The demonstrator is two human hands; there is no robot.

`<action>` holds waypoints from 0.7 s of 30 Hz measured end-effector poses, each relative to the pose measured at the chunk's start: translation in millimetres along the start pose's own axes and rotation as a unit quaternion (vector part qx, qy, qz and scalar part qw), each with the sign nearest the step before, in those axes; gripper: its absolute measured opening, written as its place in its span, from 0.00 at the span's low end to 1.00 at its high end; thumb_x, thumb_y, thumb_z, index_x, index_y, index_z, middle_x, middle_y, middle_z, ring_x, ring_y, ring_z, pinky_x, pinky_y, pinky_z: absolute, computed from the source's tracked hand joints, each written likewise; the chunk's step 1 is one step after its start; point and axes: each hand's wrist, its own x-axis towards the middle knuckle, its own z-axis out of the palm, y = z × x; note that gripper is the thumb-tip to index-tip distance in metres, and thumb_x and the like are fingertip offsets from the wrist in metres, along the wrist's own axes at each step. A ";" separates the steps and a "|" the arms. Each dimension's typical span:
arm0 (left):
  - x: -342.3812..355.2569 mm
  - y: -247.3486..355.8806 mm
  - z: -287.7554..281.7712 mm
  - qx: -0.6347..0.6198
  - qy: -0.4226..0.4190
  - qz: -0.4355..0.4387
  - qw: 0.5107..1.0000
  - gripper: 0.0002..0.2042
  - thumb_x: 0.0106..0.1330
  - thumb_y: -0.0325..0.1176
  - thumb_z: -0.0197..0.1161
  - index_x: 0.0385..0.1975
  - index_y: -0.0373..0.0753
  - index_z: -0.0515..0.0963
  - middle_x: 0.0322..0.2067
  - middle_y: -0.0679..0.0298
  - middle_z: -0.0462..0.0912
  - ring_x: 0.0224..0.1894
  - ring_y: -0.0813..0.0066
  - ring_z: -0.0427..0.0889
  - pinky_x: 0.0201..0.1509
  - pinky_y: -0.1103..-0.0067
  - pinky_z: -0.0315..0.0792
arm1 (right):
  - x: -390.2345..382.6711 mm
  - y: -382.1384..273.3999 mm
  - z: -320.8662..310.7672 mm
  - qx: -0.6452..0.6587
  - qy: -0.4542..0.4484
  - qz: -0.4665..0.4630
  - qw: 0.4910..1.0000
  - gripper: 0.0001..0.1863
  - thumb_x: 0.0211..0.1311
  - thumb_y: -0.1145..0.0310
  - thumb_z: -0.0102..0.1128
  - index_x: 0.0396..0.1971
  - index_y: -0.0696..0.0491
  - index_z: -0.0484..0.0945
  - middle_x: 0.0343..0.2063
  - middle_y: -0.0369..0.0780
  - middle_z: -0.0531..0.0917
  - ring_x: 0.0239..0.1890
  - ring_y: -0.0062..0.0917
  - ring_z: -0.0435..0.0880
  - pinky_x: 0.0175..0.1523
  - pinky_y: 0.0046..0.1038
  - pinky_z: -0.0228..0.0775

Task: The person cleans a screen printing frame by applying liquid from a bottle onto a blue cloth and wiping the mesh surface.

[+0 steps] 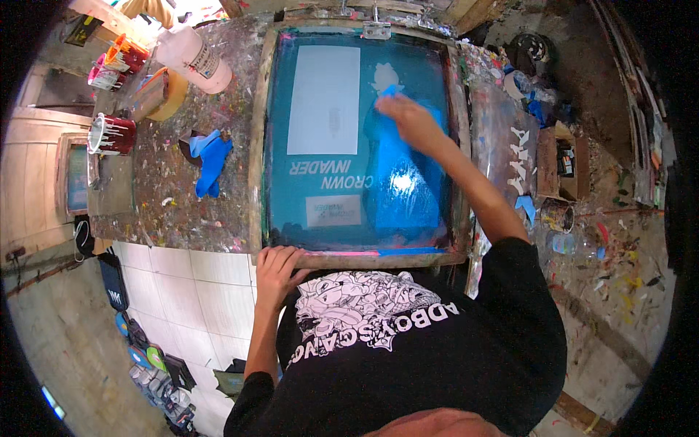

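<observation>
A wooden-edged silk screen (257,146) with green-blue mesh lies in front of me. My left hand (278,273) grips its near left edge, with the fingers over the wood. Over the right half of the mesh my right hand (411,122) is closed, and a small blue piece (390,91) pokes out past its fingertips. Just beyond it is a pale crown-like shape (386,75) in the mesh. A glossy blue area (408,193) covers the mesh below the hand. A white sheet (324,98) lies on the left half, with a smaller pale rectangle (333,210) nearer me.
Crumpled blue strips (211,166) lie on the paint-stained table (167,211). To the left stand paint-smeared cans (113,135), a tape roll (167,95) and a pinkish plastic jug (195,60). A metal clamp (376,30) holds the far edge. A cardboard box (564,160) sits to the right.
</observation>
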 end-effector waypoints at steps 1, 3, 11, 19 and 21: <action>-0.1 -2.0 0.7 0.002 0.006 0.002 1.000 0.24 0.45 0.34 0.78 0.45 0.40 0.81 0.45 0.64 0.81 0.50 0.62 0.79 0.57 0.62 0.68 | -7.1 -11.5 3.6 0.042 -0.007 -0.032 0.999 0.26 0.57 0.80 0.52 0.58 0.53 0.77 0.59 0.45 0.80 0.64 0.37 0.76 0.74 0.41 0.60; -6.2 -5.9 0.7 0.010 0.005 0.003 1.000 0.24 0.44 0.34 0.78 0.45 0.40 0.81 0.44 0.63 0.81 0.50 0.62 0.79 0.57 0.62 0.68 | -37.3 -47.2 -1.3 0.060 -0.062 -0.144 0.986 0.22 0.62 0.78 0.52 0.57 0.52 0.78 0.57 0.44 0.81 0.61 0.37 0.79 0.74 0.41 0.61; 2.8 -3.5 3.5 -0.004 0.013 -0.003 1.000 0.25 0.44 0.34 0.77 0.45 0.40 0.81 0.45 0.62 0.81 0.49 0.61 0.79 0.57 0.61 0.69 | -24.7 -18.0 1.9 0.078 -0.010 -0.052 0.996 0.22 0.58 0.76 0.58 0.55 0.52 0.79 0.54 0.42 0.84 0.58 0.37 0.81 0.70 0.39 0.67; 10.3 4.5 -1.1 -0.001 0.002 -0.001 1.000 0.23 0.45 0.33 0.77 0.44 0.39 0.81 0.44 0.62 0.81 0.48 0.61 0.80 0.55 0.63 0.69 | -19.3 -3.2 -12.8 -0.015 -0.035 -0.109 0.993 0.18 0.62 0.71 0.57 0.53 0.53 0.80 0.54 0.43 0.83 0.58 0.33 0.82 0.65 0.39 0.72; 7.4 4.4 -4.3 0.003 0.003 -0.008 1.000 0.23 0.45 0.34 0.76 0.44 0.39 0.81 0.44 0.62 0.81 0.48 0.61 0.80 0.55 0.63 0.69 | -39.7 -32.1 1.6 0.058 -0.047 -0.108 0.991 0.18 0.63 0.70 0.58 0.53 0.52 0.80 0.55 0.43 0.83 0.57 0.33 0.82 0.64 0.38 0.73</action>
